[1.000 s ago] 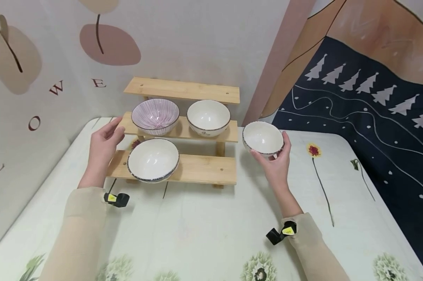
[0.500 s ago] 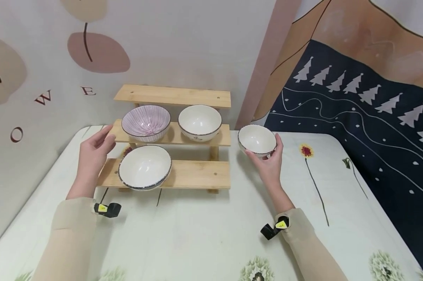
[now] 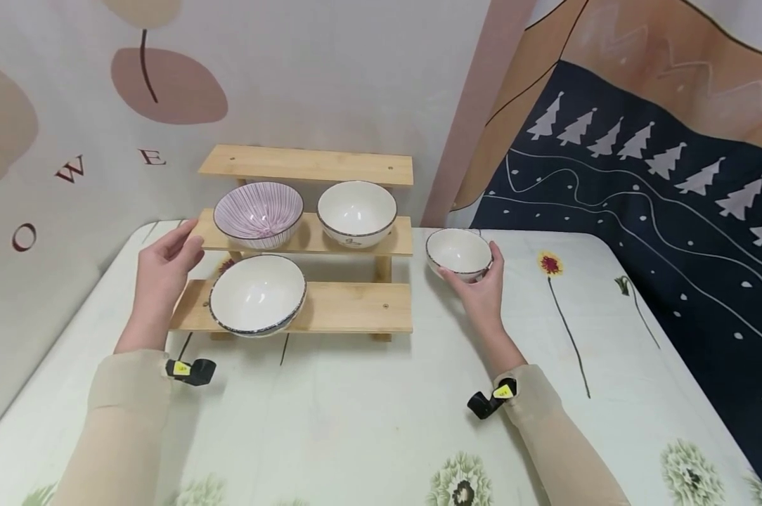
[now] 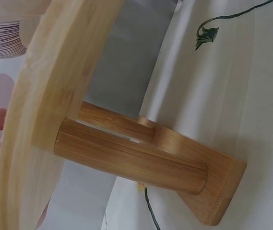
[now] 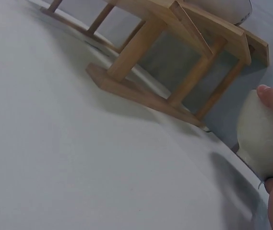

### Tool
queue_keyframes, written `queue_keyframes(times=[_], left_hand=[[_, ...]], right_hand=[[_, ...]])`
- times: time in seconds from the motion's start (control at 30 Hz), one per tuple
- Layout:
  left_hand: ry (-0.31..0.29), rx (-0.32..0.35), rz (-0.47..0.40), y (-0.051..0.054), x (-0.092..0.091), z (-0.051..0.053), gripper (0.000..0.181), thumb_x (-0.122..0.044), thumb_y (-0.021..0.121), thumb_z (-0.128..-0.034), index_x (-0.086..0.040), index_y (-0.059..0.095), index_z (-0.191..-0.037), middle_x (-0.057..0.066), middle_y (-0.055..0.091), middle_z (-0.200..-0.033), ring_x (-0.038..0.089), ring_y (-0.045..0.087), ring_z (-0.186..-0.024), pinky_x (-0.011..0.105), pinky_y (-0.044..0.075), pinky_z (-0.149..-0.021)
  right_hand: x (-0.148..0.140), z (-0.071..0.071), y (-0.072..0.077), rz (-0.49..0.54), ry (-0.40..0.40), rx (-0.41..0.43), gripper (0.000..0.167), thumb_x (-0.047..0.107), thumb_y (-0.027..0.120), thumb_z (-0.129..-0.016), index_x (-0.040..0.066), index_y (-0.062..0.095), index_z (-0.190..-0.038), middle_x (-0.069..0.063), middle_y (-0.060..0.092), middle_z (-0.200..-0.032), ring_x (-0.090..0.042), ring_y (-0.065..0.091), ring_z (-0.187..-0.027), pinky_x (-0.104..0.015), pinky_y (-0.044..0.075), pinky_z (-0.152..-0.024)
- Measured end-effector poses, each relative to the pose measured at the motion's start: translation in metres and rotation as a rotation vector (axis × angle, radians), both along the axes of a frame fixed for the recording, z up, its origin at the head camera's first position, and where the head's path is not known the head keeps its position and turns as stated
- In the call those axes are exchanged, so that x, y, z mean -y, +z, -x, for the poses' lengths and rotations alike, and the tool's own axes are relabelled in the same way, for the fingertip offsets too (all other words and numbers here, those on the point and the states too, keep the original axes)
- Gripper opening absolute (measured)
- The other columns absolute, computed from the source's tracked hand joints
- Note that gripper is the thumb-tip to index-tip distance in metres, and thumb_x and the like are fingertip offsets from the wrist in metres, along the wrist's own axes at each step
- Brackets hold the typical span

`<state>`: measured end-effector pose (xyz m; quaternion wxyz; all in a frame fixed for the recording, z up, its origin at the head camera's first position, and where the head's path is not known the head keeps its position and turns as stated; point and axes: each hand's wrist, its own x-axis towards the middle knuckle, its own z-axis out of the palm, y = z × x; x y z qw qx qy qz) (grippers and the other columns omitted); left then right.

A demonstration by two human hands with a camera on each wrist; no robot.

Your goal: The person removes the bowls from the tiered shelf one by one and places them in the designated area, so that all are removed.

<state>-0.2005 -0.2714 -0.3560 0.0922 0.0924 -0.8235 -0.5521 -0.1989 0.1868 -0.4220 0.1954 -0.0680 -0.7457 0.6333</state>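
Along the bottom of the frame, pale green flower prints (image 3: 691,472) are showing on the white tablecloth (image 3: 330,414). Left of centre, a wooden rack (image 3: 356,306) is standing with its long axis running left to right, its three shelves stepping upward toward the back. On the left of the lowest shelf a wide white bowl (image 3: 257,292) is sitting mouth up, its speckled dark rim circling a glossy white inside.

Right of centre, the right hand (image 3: 484,288) is holding a smaller white bowl (image 3: 459,249), thumb on the near side and fingers round the right. This bowl is hanging above the cloth, near the rack's right end, its round, dark-edged mouth facing up; in the right wrist view its shadow is lying apart from it.

At the left, the left hand (image 3: 162,274) is touching the middle shelf's left end with bent fingers; whether they are gripping cannot be told. On that shelf a purple-striped bowl (image 3: 259,211) and a plain white bowl (image 3: 357,209) are sitting side by side, mouths up, the stripes converging inside. Beyond, a dark blue cloth (image 3: 571,190) is hanging at the upper right.
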Motion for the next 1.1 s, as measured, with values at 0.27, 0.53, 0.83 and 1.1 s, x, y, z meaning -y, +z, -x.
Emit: queue_keyframes(times=[0.27, 0.53, 0.83, 1.1], left_hand=[[-0.004, -0.012, -0.007, -0.0013, -0.0026, 0.0003, 0.056, -0.038, 0.054, -0.1019, -0.015, 0.042, -0.152, 0.008, 0.044, -0.156, -0.011, 0.058, -0.109, 0.001, 0.051, -0.091], [-0.017, -0.031, -0.093, 0.0010, -0.0023, 0.0003, 0.056, -0.033, 0.057, -0.1011, -0.011, 0.043, -0.151, 0.010, 0.044, -0.157, -0.011, 0.058, -0.106, 0.000, 0.052, -0.088], [0.012, 0.001, -0.086, 0.0029, -0.0021, 0.0013, 0.056, -0.037, 0.056, -0.1009, -0.015, 0.043, -0.151, 0.007, 0.044, -0.157, -0.009, 0.058, -0.110, 0.007, 0.052, -0.097], [0.019, 0.006, -0.102, 0.0025, -0.0014, 0.0015, 0.056, -0.035, 0.057, -0.1008, -0.013, 0.044, -0.151, 0.008, 0.043, -0.157, -0.007, 0.059, -0.112, 0.006, 0.052, -0.095]], right_hand=[[-0.0015, -0.0005, -0.0076, -0.041, -0.019, 0.071, 0.106, 0.018, 0.088, -0.076, 0.007, 0.019, -0.156, -0.017, 0.030, -0.159, -0.026, 0.033, -0.147, -0.036, 0.030, -0.127], [-0.0040, -0.0013, -0.0077, -0.019, 0.001, 0.117, 0.105, 0.018, 0.086, -0.078, 0.011, 0.017, -0.157, -0.017, 0.028, -0.160, -0.026, 0.030, -0.149, -0.034, 0.027, -0.129], [-0.0088, -0.0050, -0.0079, -0.007, 0.069, 0.194, 0.109, 0.015, 0.084, -0.080, 0.017, 0.009, -0.159, -0.011, 0.018, -0.166, -0.025, 0.023, -0.153, -0.034, 0.021, -0.131], [-0.0084, -0.0085, -0.0066, -0.021, 0.102, 0.220, 0.109, 0.015, 0.083, -0.082, 0.015, 0.006, -0.159, -0.011, 0.017, -0.166, -0.024, 0.021, -0.154, -0.034, 0.020, -0.132]])
